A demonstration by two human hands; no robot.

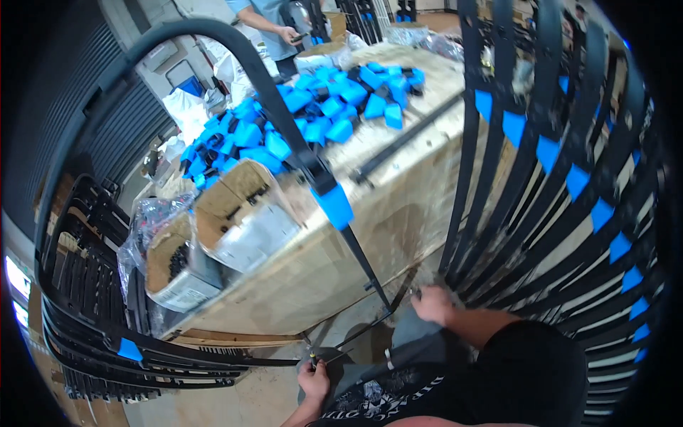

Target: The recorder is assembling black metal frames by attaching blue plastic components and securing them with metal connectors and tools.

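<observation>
Far out to the left of your hands a stack of black curved frames (92,334) lies low on the floor, thin ribbed strips with a blue clip (130,349) on the front one. Your left hand (314,379) is down near the lower edge, clenched around the bottom end of the long black curved bar (281,121); from that grip the bar's thin wire legs rise up and to the right, join at a blue plastic sleeve (333,205), and the flat strap then sweeps up and away from you before arching over to the left, so its long axis runs away from your left hand, up over the bench. The left hand holds the bar's very end; the right is farther along, beside it. Beyond your left hand, the worn wooden bench (398,206) carries two open cardboard boxes (238,213) of small dark parts, crinkled clear bags, and a heap of blue plastic caps (313,107) mixed with black pieces. Your right hand (432,304) sits higher and to the right, closed near the foot of the upright rack of black bars (562,164); whether it grips a wire there I cannot tell. Those bars stand just right of that hand, each glossy strip wearing a blue sleeve. At the far end of the bench another person's hand (289,33) holds something small.
</observation>
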